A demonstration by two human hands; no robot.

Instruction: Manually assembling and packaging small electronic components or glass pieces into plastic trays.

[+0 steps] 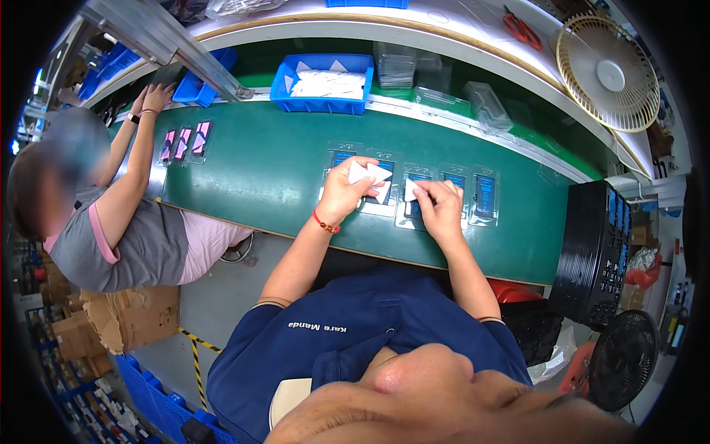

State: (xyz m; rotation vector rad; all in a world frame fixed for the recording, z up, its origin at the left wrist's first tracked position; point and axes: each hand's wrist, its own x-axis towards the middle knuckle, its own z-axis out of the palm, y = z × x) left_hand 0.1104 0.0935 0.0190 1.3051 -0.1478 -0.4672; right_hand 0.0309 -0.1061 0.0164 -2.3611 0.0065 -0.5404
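My left hand [342,191] holds a small fan of white triangular paper pieces [372,176] above the green conveyor belt [259,177]. My right hand [438,207] pinches one white piece [410,190] and presses it onto a clear blister tray [411,209] with a blue insert. Several such clear trays lie in a row on the belt, the rightmost tray [485,195] just beyond my right hand.
A blue bin [322,83] of white pieces sits behind the belt, with clear plastic boxes [396,65] beside it. A co-worker's hands [151,98] reach at the left near pink-insert trays [183,142]. A black tray stack [592,251] and fans [608,74] stand right.
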